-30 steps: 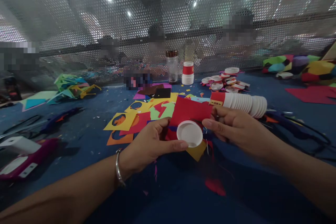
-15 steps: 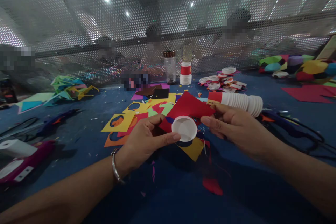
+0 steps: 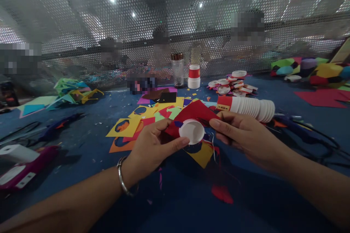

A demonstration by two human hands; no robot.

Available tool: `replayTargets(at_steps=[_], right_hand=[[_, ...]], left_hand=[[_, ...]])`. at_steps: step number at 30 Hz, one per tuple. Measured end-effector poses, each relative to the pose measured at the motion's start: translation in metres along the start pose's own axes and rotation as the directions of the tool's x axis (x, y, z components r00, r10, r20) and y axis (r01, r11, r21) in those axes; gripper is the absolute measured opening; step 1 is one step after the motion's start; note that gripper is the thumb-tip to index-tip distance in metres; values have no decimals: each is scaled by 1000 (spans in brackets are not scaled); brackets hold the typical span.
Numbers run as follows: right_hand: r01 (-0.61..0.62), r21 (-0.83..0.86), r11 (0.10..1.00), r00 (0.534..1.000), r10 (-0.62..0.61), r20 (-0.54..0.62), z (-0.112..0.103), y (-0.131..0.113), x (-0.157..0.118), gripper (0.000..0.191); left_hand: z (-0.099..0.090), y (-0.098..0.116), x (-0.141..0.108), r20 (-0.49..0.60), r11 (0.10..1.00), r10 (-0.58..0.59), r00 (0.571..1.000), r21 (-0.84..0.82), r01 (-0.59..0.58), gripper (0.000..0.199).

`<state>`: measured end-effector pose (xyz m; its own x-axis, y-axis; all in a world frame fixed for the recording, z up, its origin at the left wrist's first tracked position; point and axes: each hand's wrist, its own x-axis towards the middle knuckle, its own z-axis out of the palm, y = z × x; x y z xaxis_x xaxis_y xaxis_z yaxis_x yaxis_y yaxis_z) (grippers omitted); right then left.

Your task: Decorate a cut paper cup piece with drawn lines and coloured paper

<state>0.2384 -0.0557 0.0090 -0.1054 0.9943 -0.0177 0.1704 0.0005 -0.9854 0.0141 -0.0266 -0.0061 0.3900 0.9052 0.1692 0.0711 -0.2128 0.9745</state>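
Observation:
My left hand, with a bracelet at the wrist, pinches a round white paper cup piece, its thumb on the rim and its fingers behind. A sheet of red paper lies up against the cup piece and reaches from one hand to the other. The paper's right corner is pinched by my right hand, between thumb and fingers. Both things are held above the blue table. A small dark blue patch shows at the cup piece's upper left.
Yellow sheets with round holes lie behind my left hand. A toppled cup stack is beyond my right hand. A glass bottle, upright cups and cut cup pieces stand farther back. A glue gun lies right; a power strip left.
The cup piece has tilted slightly and moved up a little. The red paper's top has dipped slightly and shifted right. Both hands keep their grip.

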Motion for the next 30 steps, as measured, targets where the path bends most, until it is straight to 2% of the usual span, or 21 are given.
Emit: replayTargets(at_steps=[3,6,11,17,21,30], right_hand=[[-36,54,998,999,36,-3,2,-1,0,46],[-68,87,994,998,68,-5,3,-1,0,46],[-87,71,994,996,87,3,2,-1,0,47],[-87,25,996,996,87,6,2,1,0,47],[-91,16,996,996,90,24,2,0,-1,45],[-46,-27,999,998,47,51,3,-1,-1,47]], left_hand=[[1,1,0,-19,1000,30,999,6,-30,25],[1,1,1,-29,999,8,1000,-34,-9,25],[1,0,2,19,996,-7,1000,-92,9,25],[-1,-4,-1,89,1000,-25,996,8,24,27],[-1,-4,-1,145,998,-64,987,5,64,31],[0,0,-2,158,999,-19,987,44,13,27]])
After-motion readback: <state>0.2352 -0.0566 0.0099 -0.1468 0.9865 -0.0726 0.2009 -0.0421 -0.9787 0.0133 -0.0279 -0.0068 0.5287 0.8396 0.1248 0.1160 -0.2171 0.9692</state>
